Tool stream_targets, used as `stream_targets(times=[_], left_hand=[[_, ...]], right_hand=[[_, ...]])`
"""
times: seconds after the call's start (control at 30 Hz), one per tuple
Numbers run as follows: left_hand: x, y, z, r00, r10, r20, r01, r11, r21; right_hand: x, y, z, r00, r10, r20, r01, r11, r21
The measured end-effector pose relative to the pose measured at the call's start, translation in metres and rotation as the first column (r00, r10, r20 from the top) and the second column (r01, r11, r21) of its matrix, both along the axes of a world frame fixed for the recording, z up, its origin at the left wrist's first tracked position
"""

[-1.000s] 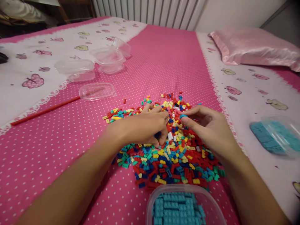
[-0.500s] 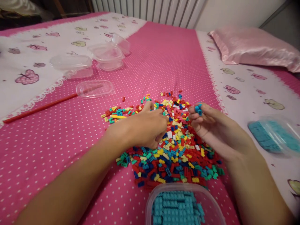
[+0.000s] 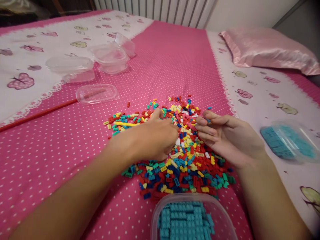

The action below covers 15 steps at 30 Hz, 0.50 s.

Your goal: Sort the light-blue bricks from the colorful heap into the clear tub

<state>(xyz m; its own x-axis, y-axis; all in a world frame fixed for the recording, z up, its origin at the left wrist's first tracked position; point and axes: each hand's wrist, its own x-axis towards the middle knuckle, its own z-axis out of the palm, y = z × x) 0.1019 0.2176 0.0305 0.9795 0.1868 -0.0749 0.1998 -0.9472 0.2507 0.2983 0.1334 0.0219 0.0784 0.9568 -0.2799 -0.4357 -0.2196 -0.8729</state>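
A heap of small multicoloured toy building bricks point(image 3: 185, 166) is spread over the pink bedsheet. Reaching into it from the left, my left hand point(image 3: 157, 136) is palm down, its fingers bent down and its fingertips hidden behind the hand. My right hand point(image 3: 225, 136) is at the heap's right side, palm turned inward and fingers curled, with a bit of a blue brick point(image 3: 208, 121) showing between thumb and fingers. Just past those fingertips another blue brick point(image 3: 209, 108) is visible. Close to me stands a clear plastic tub point(image 3: 226, 220) holding rows of turquoise bricks point(image 3: 185, 220).
On the right is a second clear container point(image 3: 303, 133) with turquoise bricks. Clear empty containers point(image 3: 110, 58) and a lid point(image 3: 97, 94) lie at the far left, beside a red stick point(image 3: 42, 114). A pink pillow point(image 3: 265, 48) rests at the far right.
The blue bricks at my right fingertips now show far less, and the fingers have closed in slightly toward my left hand. My left hand stays in the heap. The view has shifted a little.
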Motion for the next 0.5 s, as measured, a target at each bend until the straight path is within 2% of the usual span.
stream_targets(times=[0.1, 0.17, 0.2, 0.27, 0.33, 0.4, 0.5], left_hand=[[-0.01, 0.016, 0.013, 0.999, 0.017, 0.039, -0.012, 0.993, -0.119], [-0.014, 0.023, 0.02, 0.994, 0.027, 0.107, -0.012, 0.99, -0.144], [-0.015, 0.024, 0.022, 0.987, 0.033, 0.156, -0.01, 0.99, -0.142], [-0.014, 0.023, 0.025, 0.969, 0.026, 0.246, 0.004, 0.993, -0.121], [-0.01, 0.02, 0.025, 0.952, 0.004, 0.306, 0.023, 0.996, -0.082], [-0.005, 0.016, 0.024, 0.943, -0.023, 0.333, 0.041, 0.998, -0.046], [-0.001, 0.013, 0.022, 0.93, -0.051, 0.365, 0.059, 0.998, -0.011]], right_hand=[[-0.003, -0.001, 0.002, 0.997, -0.019, 0.074, 0.017, 1.0, 0.023], [-0.008, -0.005, 0.004, 0.964, 0.034, 0.265, -0.048, 0.998, 0.045], [-0.012, -0.007, 0.005, 0.915, 0.082, 0.395, -0.11, 0.993, 0.05], [-0.019, -0.012, 0.007, 0.76, 0.17, 0.627, -0.256, 0.966, 0.048], [-0.024, -0.015, 0.009, 0.621, 0.217, 0.753, -0.366, 0.93, 0.034], [-0.026, -0.017, 0.011, 0.558, 0.24, 0.794, -0.396, 0.918, 0.001], [-0.026, -0.017, 0.011, 0.542, 0.253, 0.801, -0.38, 0.924, -0.035]])
